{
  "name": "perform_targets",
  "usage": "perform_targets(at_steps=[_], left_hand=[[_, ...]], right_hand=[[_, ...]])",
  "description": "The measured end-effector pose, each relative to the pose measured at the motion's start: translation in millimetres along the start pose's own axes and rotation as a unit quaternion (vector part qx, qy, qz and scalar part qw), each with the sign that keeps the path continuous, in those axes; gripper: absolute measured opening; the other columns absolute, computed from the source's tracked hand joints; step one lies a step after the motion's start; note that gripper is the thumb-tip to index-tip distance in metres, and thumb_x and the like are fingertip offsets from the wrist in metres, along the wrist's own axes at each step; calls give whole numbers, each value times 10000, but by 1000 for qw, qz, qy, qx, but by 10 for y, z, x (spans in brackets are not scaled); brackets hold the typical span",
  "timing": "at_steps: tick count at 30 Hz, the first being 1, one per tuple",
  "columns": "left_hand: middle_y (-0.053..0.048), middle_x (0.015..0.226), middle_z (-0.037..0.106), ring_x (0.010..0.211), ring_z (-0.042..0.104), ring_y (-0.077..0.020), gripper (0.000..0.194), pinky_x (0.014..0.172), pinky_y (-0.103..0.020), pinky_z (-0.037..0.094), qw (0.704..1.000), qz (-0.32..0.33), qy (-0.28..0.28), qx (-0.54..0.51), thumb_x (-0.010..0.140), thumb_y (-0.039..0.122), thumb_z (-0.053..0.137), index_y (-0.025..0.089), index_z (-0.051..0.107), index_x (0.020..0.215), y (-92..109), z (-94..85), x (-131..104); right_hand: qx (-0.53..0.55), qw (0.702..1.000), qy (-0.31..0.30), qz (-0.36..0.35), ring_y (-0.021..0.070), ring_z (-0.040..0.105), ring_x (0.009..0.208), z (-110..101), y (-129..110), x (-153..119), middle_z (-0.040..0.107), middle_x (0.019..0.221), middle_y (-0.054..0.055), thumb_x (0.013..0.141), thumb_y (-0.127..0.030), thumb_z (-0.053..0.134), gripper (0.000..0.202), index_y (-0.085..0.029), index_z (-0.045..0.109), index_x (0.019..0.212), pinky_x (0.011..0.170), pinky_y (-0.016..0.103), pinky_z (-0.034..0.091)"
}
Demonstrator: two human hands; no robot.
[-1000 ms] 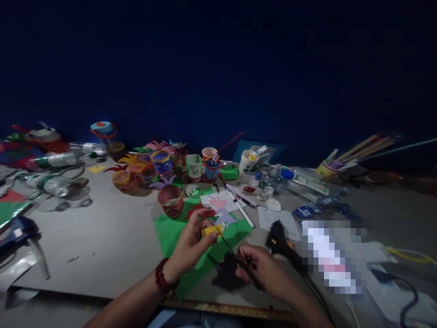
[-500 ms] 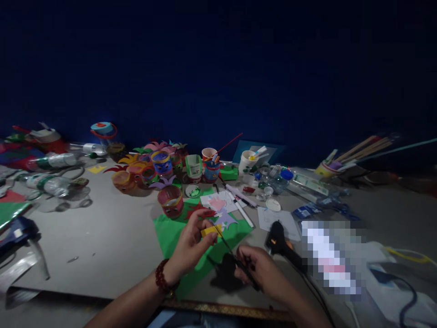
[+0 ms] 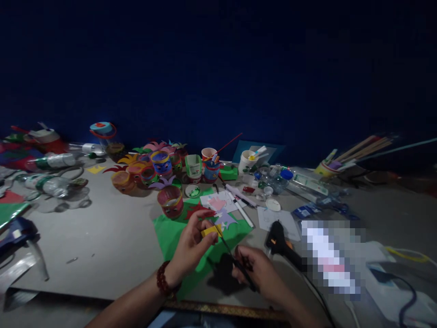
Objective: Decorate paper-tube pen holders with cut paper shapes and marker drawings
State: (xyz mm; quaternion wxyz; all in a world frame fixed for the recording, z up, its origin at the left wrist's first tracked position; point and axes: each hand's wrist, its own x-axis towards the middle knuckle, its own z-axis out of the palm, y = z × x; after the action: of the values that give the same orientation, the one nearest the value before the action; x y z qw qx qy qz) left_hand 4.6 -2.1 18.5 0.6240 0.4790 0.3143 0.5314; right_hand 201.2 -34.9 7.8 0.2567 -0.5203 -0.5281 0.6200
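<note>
My left hand (image 3: 195, 239), with a dark red bead bracelet at the wrist, pinches a small piece of yellow paper (image 3: 207, 231) between thumb and fingers. In my right hand (image 3: 254, 269) is a pair of dark scissors (image 3: 243, 269); its blades reach up and left to the yellow paper. Both hands are above a green paper sheet (image 3: 170, 233). On and beside that sheet lie a purple paper cutout (image 3: 226, 219), a red paper cutout (image 3: 194, 210) and a pink paper cutout (image 3: 217, 203). A decorated plastic cup (image 3: 170, 202) stands at the sheet's far left corner.
A black glue gun (image 3: 277, 237) with its cable lies right of my hands. Several decorated cups (image 3: 160, 161) stand at the back, with plastic bottles (image 3: 51, 182) to the left. White markers (image 3: 243, 212) and a bottle (image 3: 307, 184) lie toward the right.
The scissors and my right hand have shifted very slightly left. My left hand keeps its pinch on the yellow paper, almost unmoved.
</note>
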Motion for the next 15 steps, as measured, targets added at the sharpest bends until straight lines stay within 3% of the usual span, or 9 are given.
perform_targets(at_steps=[7, 15], left_hand=[[35, 729, 580, 694, 564, -120, 353, 661, -245, 429, 1000, -2, 14, -4, 877, 307, 683, 224, 503, 1169, 7, 22, -5], [37, 723, 588, 683, 573, -125, 335, 645, -238, 443, 1000, -10, 23, -10, 862, 325, 699, 221, 514, 1122, -9, 26, -10]], right_hand=[[65, 998, 6, 6, 89, 453, 488, 96, 34, 2, 498, 516, -77, 672, -396, 691, 339, -230, 400, 625, 493, 214, 326], [34, 999, 29, 14, 90, 441, 493, 137, -36, -13, 456, 520, -80, 645, -451, 739, 403, -226, 407, 604, 493, 218, 341]])
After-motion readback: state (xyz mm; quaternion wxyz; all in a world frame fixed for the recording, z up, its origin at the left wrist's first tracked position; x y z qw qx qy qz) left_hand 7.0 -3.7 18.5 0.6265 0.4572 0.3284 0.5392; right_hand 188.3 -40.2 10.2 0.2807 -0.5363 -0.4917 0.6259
